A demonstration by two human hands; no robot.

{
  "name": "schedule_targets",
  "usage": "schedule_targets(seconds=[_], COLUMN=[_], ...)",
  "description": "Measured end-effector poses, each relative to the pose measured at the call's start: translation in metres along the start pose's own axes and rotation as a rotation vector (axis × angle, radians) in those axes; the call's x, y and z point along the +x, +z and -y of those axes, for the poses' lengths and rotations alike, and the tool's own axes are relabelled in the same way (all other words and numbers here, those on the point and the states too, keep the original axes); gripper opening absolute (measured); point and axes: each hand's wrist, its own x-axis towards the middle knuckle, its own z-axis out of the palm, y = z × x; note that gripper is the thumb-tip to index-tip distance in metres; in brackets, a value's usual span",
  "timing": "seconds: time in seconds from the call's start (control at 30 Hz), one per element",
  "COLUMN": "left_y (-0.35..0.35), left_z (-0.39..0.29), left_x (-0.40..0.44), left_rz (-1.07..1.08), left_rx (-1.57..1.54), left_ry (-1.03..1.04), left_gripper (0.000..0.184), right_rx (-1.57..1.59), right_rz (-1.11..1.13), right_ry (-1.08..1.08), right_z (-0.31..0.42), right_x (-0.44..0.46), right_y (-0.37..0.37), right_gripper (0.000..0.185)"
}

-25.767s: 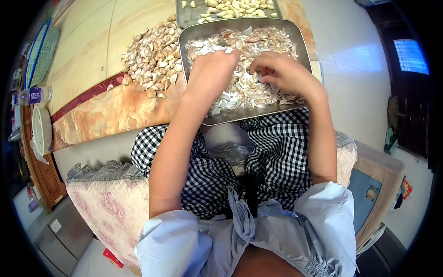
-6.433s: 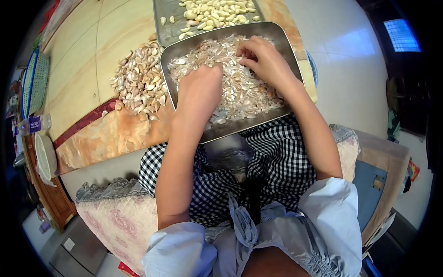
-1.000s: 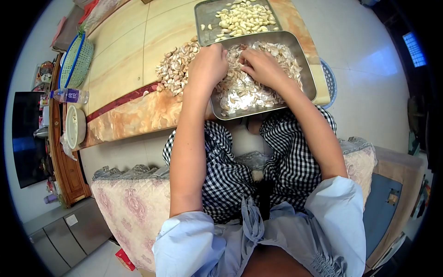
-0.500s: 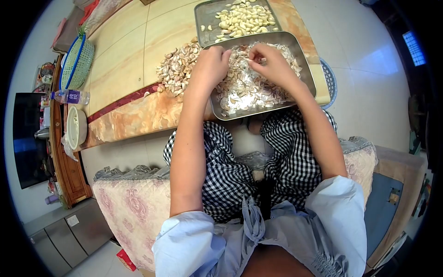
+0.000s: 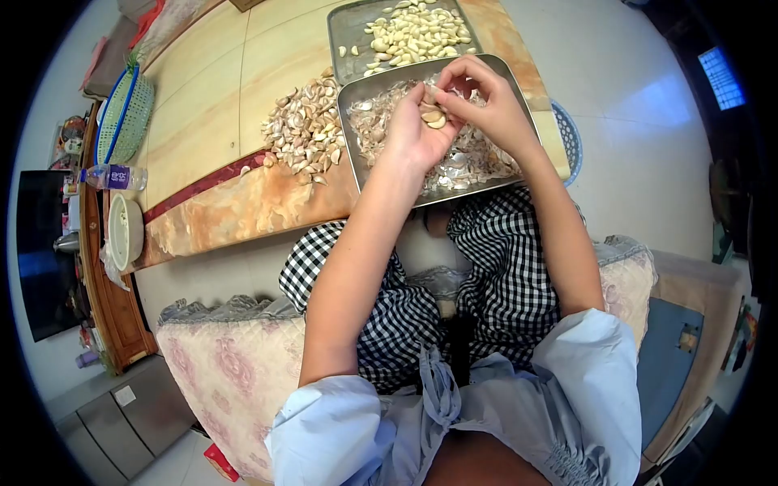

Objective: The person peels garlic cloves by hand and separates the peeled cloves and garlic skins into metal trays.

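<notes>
Garlic cloves [image 5: 436, 120], unpeeled or partly so: a few, lying in the upturned palm of the left hand [image 5: 415, 142], above the nearer tray [image 5: 350, 150].

Left fingers: curving into a shallow cup, loosely holding the cloves. A level palm is probably serving best, since tilting would be letting them roll.

Right hand [image 5: 502, 105]: bending in from the side, its fingers narrowing to a pinch beside the left thumb. Whether skin or clove is sitting between the tips, an onlooker cannot tell. A light, tip-only pinch seems right; squeezing would be risking bruised flesh.

Loose skins [image 5: 474, 166]: spreading across the nearer tray, directly beneath both hands. Working low over them looks sensible, as falling scraps are then landing inside the rim.

Peeled cloves [image 5: 417, 34]: lying pale in the farther tray [image 5: 348, 58], beyond the nearer one. Stray skin is best staying out of this lot.

Unpeeled heap [image 5: 301, 130]: resting on the desk [image 5: 190, 97], just left of the nearer tray. The left forearm is best clearing its edge.

Outlying: bottle [image 5: 118, 176] and pale bowl [image 5: 126, 231], standing well apart at the far left.
</notes>
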Motion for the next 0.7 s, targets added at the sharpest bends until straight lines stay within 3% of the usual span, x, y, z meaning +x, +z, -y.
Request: schedule_targets(seconds=[0.07,0.23,0.3,0.37,0.43,0.5,0.53,0.57,0.63,0.7], left_y=[0.004,-0.011,-0.009,-0.011,-0.015,-0.014,-0.018,-0.019,-0.014,-0.014], left_z=[0.004,-0.014,-0.015,-0.026,-0.040,-0.039,-0.043,-0.046,-0.047,-0.047], left_x=[-0.002,0.000,0.001,0.000,-0.002,0.000,0.000,0.000,-0.001,0.000], left_rz=[-0.086,0.130,0.054,-0.042,0.068,-0.031,0.018,0.069,0.025,0.015], left_rx=[-0.059,-0.147,-0.155,-0.208,-0.282,-0.271,-0.289,-0.298,-0.301,-0.290], left_ry=[0.050,0.018,0.043,0.137,0.132,0.177,0.153,0.129,0.125,0.076], left_gripper=[0.037,0.032,0.030,0.027,0.025,0.021,0.021,0.021,0.021,0.021], right_rx=[-0.130,-0.030,-0.087,-0.325,-0.439,-0.635,-0.661,-0.661,-0.074,-0.124], right_rz=[0.034,-0.179,-0.175,-0.115,-0.041,0.073,0.157,0.157,0.301,0.324], right_ry=[-0.083,0.096,0.106,0.171,0.173,0.402,0.342,0.342,0.377,0.403], right_z=[0.002,-0.009,-0.015,-0.025,-0.033,-0.039,-0.042,-0.044,-0.039,-0.028], right_x=[0.000,0.001,-0.001,-0.007,-0.014,-0.018,-0.021,-0.021,-0.017,-0.013], right_y=[-0.002,-0.012,-0.017,-0.031,-0.039,-0.035,-0.031,-0.029,-0.024,-0.023], right_gripper=[0.019,0.026,0.025,0.024,0.025,0.027,0.029,0.029,0.029,0.029])
